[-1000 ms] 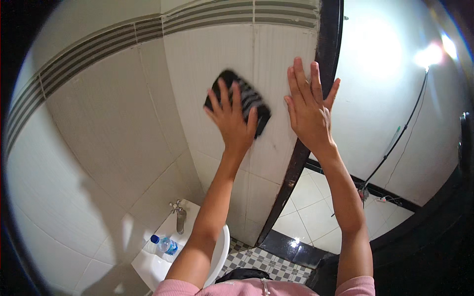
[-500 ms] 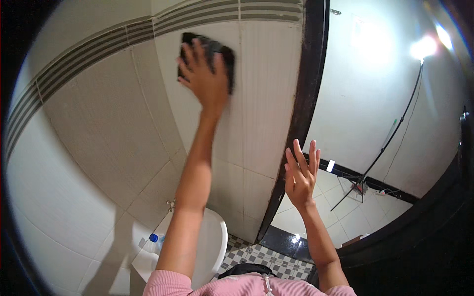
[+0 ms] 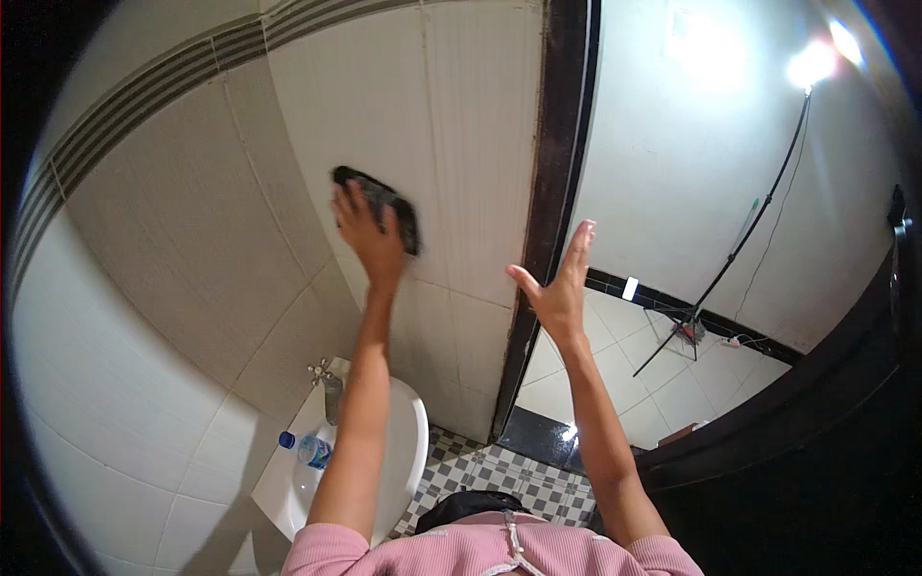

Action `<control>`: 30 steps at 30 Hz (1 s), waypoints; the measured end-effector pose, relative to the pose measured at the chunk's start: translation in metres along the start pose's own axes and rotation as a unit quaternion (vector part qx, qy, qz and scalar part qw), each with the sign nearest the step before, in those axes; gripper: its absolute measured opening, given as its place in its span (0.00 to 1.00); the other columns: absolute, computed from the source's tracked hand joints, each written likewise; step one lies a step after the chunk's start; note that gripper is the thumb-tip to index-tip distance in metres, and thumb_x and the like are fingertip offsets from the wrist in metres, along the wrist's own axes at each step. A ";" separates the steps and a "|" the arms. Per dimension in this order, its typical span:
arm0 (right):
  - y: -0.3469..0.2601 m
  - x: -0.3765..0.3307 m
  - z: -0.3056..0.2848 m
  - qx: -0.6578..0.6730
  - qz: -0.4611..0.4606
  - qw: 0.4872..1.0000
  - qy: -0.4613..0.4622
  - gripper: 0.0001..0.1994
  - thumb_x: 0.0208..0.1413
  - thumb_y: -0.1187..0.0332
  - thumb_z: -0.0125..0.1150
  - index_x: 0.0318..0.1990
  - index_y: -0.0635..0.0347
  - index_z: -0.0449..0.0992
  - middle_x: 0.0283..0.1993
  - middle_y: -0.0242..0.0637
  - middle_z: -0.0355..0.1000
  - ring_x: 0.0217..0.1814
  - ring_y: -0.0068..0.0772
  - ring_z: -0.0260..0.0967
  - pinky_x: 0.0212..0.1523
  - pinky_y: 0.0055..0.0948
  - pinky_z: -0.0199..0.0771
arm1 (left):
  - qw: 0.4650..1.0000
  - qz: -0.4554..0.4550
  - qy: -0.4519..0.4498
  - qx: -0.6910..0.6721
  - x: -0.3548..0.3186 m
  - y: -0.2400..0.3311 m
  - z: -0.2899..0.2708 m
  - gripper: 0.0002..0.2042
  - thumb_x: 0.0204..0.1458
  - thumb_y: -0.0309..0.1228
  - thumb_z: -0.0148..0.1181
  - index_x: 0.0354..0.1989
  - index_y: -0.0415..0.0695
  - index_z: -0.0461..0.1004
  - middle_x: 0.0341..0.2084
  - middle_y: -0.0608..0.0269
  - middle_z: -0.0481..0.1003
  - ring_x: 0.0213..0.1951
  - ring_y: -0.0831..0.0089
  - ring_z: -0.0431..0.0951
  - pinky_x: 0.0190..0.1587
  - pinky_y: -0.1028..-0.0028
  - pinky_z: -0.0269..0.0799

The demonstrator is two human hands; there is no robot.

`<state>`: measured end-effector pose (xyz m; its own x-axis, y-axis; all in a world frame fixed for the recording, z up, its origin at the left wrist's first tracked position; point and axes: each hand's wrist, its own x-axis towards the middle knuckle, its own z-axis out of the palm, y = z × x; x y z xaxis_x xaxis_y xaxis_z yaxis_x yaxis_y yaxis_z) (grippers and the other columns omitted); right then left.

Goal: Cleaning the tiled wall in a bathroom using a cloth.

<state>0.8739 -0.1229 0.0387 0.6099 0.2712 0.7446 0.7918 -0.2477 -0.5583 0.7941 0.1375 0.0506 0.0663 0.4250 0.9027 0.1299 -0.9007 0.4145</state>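
Observation:
My left hand [image 3: 370,235] is pressed over a black cloth [image 3: 408,223], holding it flat to the pale wall tile [image 3: 480,144] with the fingers stretched across it. Motion smears the cloth slightly, and the palm hides part of it. In front of the dark door frame [image 3: 560,115], my right hand [image 3: 562,288] is raised with thumb and fingers apart. Nothing is in it; whether it touches the frame I cannot tell.
Below my left arm is a white washbasin [image 3: 413,451] with a metal tap [image 3: 332,396] and a blue-capped plastic bottle [image 3: 312,451]. Past the doorway stands a lit lamp on a tripod [image 3: 735,254]. A dark door [image 3: 797,461] fills the lower right.
My left hand has slid down the wall with the black cloth. My right hand has turned, its thumb now spread out to the left. The view has shifted a little.

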 end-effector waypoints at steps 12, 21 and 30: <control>-0.005 -0.004 0.015 0.033 0.051 0.998 -0.001 0.63 0.35 0.50 0.72 0.66 0.60 0.24 0.70 0.55 0.25 0.73 0.55 0.24 0.60 0.68 0.39 | 0.997 -0.051 -0.060 -0.017 -0.103 0.095 0.028 0.30 0.58 0.41 0.43 0.66 0.43 0.45 0.66 0.44 0.35 0.66 0.40 0.32 0.58 0.37 0.29; -0.004 -0.006 0.025 0.043 0.039 0.998 -0.027 0.62 0.39 0.52 0.71 0.65 0.64 0.22 0.69 0.60 0.22 0.72 0.56 0.22 0.64 0.60 0.35 | 0.999 0.035 -0.025 -0.004 0.013 0.066 0.004 0.31 0.57 0.45 0.44 0.67 0.49 0.45 0.67 0.52 0.37 0.67 0.45 0.33 0.58 0.36 0.28; 0.003 -0.005 0.021 0.032 0.032 0.998 -0.041 0.63 0.37 0.53 0.72 0.65 0.64 0.21 0.69 0.61 0.22 0.72 0.57 0.20 0.67 0.53 0.33 | 0.967 -0.244 0.059 -0.032 -0.045 -0.035 0.023 0.27 0.61 0.40 0.37 0.67 0.47 0.42 0.66 0.49 0.39 0.66 0.46 0.38 0.65 0.54 0.34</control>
<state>0.8739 -0.1051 0.0260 0.6572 0.3323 0.6765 0.7506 -0.2070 -0.6275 0.8094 0.1519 -0.0067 -0.1022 0.7917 0.6023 0.0545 -0.6002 0.7980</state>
